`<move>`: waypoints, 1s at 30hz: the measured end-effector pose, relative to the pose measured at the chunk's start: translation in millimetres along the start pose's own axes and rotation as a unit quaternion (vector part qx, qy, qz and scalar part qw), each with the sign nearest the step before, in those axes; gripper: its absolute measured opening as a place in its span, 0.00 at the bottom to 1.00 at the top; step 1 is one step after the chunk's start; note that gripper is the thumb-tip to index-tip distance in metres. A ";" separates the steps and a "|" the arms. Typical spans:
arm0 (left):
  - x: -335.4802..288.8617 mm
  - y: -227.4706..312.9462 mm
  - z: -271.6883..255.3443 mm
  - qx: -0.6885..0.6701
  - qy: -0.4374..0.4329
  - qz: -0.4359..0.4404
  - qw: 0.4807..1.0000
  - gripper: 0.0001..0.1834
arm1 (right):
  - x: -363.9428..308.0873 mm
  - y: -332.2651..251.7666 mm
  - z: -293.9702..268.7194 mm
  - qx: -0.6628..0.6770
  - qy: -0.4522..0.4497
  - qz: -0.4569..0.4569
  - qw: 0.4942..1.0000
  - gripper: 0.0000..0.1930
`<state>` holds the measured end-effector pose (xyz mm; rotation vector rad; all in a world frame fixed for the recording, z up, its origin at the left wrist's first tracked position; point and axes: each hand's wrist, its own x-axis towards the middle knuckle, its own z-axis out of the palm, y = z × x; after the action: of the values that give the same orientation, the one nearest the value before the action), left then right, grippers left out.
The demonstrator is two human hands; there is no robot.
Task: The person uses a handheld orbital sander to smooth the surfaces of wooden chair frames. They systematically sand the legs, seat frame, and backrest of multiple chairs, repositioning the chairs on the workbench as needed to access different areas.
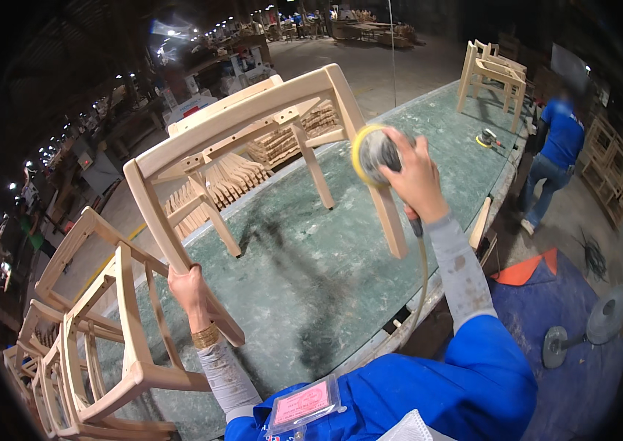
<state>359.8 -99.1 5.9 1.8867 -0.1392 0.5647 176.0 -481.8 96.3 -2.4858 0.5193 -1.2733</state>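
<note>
A bare wooden chair frame point(234, 123) stands tilted on the green worktable point(356, 228) in front of me. My left hand point(189, 292) is closed around the lower part of its near left post. In my right hand point(420, 178) is a round sander point(376, 156) with a yellow-edged pad, gripped over its top. The pad sits against or right beside the frame's right post; I cannot tell whether it touches. A hose point(425, 283) runs down from the sander toward the table's near edge.
More wooden chair frames point(131, 316) crowd the left side. Another chair frame point(501, 70) and a second sander point(486, 139) are at the table's far right. A person in blue point(560, 132) walks beyond the right edge. Stacked curved wooden parts point(230, 176) lie behind the table.
</note>
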 end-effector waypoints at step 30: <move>-11.5 1.1 3.8 -0.002 0.000 -0.004 1.000 0.13 | 116.9 -38.1 -21.4 -0.058 -0.003 -0.023 0.998 0.35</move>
<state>350.5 -104.9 0.6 1.8817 -0.1325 0.5586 228.7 -502.1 207.7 -2.6108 0.5511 -1.2861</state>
